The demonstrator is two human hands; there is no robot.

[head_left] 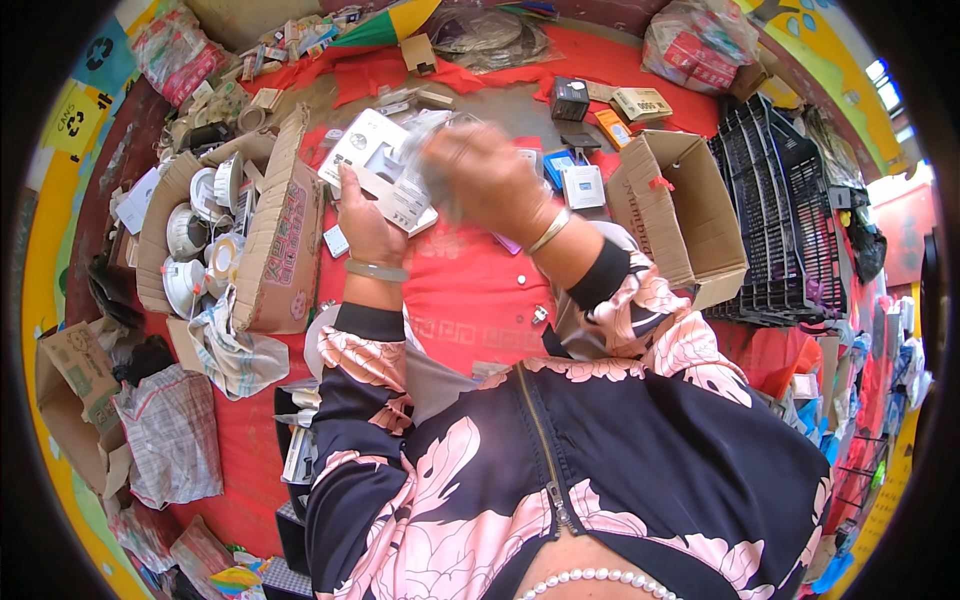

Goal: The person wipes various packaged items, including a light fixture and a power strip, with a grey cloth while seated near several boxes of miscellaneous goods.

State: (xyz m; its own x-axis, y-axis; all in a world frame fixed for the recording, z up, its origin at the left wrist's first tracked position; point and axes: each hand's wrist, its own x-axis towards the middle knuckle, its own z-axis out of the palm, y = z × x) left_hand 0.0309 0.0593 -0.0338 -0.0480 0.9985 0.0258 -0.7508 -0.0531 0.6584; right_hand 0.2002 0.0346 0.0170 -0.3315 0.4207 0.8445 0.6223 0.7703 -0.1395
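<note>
Cloth [455,280], red, underlies cartons [285,245]; left hand [370,222] holds white box [372,132]; right hand [490,178]: grip unclear.

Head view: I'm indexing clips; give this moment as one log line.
left hand: holding white box | right hand: blurred, grip unclear | right carton: open

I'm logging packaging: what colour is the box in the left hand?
The box is white with dark printing, best seen in the head view.

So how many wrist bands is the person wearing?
2. One bracelet is around the wrist of the left hand, the other bracelet around that of the right hand. The sleeves could hide more.
</note>
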